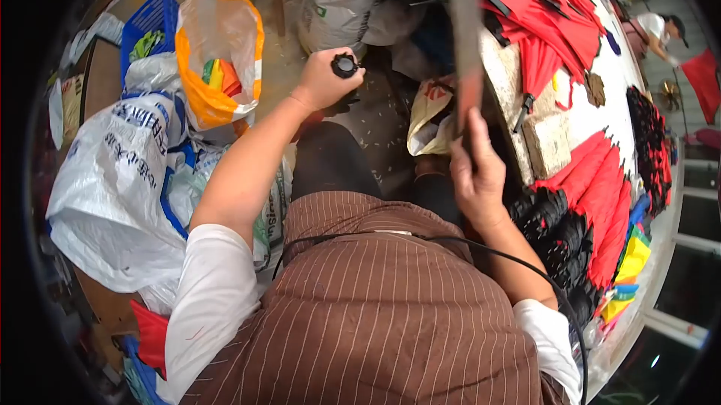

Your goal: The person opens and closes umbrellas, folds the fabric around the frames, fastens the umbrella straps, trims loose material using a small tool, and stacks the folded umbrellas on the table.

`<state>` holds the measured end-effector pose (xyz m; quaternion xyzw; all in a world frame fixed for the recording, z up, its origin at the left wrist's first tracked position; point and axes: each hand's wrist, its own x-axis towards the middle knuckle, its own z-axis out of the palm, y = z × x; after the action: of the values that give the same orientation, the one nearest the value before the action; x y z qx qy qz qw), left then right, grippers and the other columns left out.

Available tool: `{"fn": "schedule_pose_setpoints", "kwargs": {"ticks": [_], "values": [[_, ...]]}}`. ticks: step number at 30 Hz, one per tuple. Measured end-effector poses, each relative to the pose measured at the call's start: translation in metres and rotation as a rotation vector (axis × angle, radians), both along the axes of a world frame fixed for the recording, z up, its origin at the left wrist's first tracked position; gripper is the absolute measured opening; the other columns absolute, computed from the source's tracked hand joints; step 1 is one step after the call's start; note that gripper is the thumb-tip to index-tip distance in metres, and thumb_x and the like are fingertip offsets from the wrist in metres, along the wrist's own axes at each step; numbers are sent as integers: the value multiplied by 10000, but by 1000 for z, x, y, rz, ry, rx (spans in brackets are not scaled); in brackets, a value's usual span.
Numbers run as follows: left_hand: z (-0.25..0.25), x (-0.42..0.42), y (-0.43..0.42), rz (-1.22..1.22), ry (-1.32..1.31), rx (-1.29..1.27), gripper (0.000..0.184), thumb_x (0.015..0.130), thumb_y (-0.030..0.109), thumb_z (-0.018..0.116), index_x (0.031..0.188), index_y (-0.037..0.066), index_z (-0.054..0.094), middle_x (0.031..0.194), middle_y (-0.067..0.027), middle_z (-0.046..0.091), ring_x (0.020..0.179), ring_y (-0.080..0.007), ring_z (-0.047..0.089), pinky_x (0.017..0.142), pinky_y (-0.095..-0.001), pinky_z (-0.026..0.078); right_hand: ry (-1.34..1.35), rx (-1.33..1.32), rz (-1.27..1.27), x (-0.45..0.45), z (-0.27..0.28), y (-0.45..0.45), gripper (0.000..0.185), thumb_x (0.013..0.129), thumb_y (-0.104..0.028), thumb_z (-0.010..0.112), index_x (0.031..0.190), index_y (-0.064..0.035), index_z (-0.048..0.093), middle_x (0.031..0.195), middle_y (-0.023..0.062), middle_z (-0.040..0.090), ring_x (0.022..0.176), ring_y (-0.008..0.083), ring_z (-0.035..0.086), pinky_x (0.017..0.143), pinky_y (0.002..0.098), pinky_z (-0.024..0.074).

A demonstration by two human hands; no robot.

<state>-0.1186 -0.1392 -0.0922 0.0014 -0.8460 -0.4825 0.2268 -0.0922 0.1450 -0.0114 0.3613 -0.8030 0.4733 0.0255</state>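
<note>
Brown striped apron cloth [413,315] lies nearest the camera, with a black cable [526,257] running across it. Beyond it, a black round piece [345,66] with a grey centre sits in the left hand [319,81], its fingers wrapped around it and the thumb closed against its side. The left forearm reaches forward, bare below a white sleeve, the wrist nearly straight.

The right hand [482,180] is raised, palm turned inward, elbow bent. Its fingers point upward with the thumb apart from them, at the lower end of a long blurred strip [462,37]; whether they are clamped on it, I cannot tell.

Just beside the right fingertips, on the inner side, hangs a pale yellow bag [428,116]. Outward from them are a worktable [497,78], spread red umbrellas [552,18] and, nearer the body, folded red umbrellas [601,217] with black ends. Ahead of the left fingers stands a white sack [334,0]; outward are an orange-edged bag [190,90], a blue basket [135,30] and a large white sheet [113,180] of sacking.

Whatever extends below the black piece is hidden by the left hand. Motion blurs the strip, and its upper end is cut off by the frame.
</note>
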Motion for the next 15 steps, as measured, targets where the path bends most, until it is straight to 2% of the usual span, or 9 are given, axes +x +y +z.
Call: {"fn": "schedule_pose_setpoints", "kwargs": {"ticks": [2,4,5,6,7,9,10,12,15], "values": [[8,-4,2,-2,-54,1,206,706,155,689,758,3,560,630,-102,543,565,-174,496,590,-299,448,37,-84,-69,-10,7,1,580,818,44,598,1353,-99,426,1070,203,595,919,301,627,814,290,490],[25,-3,14,21,-3,-49,205,700,160,696,750,10,567,631,-108,539,564,-176,491,585,-301,444,115,29,63,-12,3,1,542,848,-4,585,1354,-116,427,1063,204,598,888,289,632,777,296,499],[35,-2,21,54,75,-97,209,692,168,705,741,16,571,630,-122,537,554,-191,485,577,-305,441,192,243,114,-11,-5,5,507,879,-21,544,1361,-112,416,960,134,587,780,221,591,673,292,495],[20,-11,19,-49,87,-70,208,698,161,701,738,13,559,632,-108,539,560,-178,483,579,-295,437,261,458,165,-11,-18,8,472,911,-37,503,1367,-108,405,856,63,576,672,153,549,569,288,491],[5,-19,14,-146,97,-48,209,704,154,697,735,11,548,635,-94,542,566,-164,481,581,-285,434,270,472,127,-8,-35,7,472,911,-37,503,1367,-108,405,856,63,576,672,153,549,569,288,491],[1,-4,9,-146,-13,-94,198,721,124,689,725,12,526,629,-65,540,583,-126,473,593,-274,431,39,23,90,-1,-62,2,490,927,-95,488,1396,-138,354,744,5,488,548,131,468,455,271,418],[5,3,2,-105,-41,-20,192,727,106,684,719,13,516,626,-50,528,591,-115,468,595,-266,426,50,26,73,-8,-51,4,490,927,-95,488,1396,-138,354,744,5,488,548,131,468,455,271,418],[8,15,-2,-81,-77,60,193,741,83,679,710,13,502,622,-30,497,604,-94,454,592,-253,411,-954,-379,-286,-18,-19,11,547,930,-113,472,1434,-148,263,727,11,453,516,119,439,439,273,400],[7,22,-18,-41,-37,57,203,765,77,671,704,10,490,628,-15,474,608,-80,437,572,-242,388,-737,-572,-451,-70,0,15,572,941,-119,439,1452,-113,182,709,10,421,480,95,388,433,248,379]]}}
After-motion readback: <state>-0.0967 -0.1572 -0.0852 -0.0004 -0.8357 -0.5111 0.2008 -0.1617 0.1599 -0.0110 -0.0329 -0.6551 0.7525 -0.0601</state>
